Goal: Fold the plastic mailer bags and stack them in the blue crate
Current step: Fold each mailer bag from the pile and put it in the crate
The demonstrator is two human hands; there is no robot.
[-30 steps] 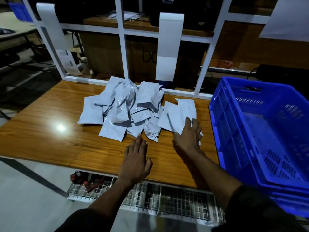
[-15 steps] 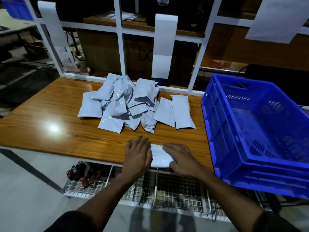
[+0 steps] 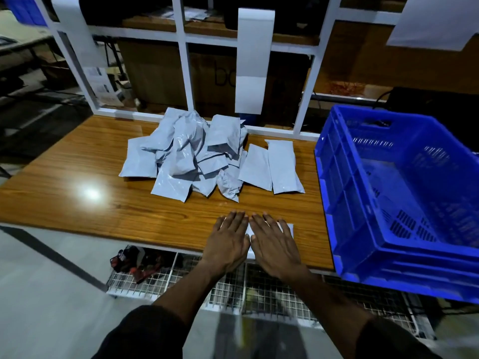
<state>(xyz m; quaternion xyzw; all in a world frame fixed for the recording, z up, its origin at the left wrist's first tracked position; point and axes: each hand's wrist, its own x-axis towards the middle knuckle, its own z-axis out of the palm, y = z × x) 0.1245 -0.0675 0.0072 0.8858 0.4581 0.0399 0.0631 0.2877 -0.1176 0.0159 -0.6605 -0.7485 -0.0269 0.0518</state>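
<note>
A pale grey mailer bag [image 3: 287, 228] lies flat at the table's near edge, mostly hidden under both hands. My left hand [image 3: 228, 240] and my right hand [image 3: 273, 242] press on it side by side, fingers straight and spread. Farther back sits a loose pile of crumpled grey mailer bags [image 3: 191, 156], with two flat bags [image 3: 282, 167] laid beside it on the right. The blue crate [image 3: 344, 193] stands at the right end of the table; the part of its floor that I can see holds nothing.
The wooden table [image 3: 77, 174] backs onto a white metal frame [image 3: 181, 60] with paper strips hanging from it. A wire mesh shelf [image 3: 233, 288] runs under the near edge, holding a red and black object [image 3: 134, 260].
My right hand pulled one bag from the right of the pile to the near edge. Both hands now lie flat on it, fingers spread wider than half a second ago.
</note>
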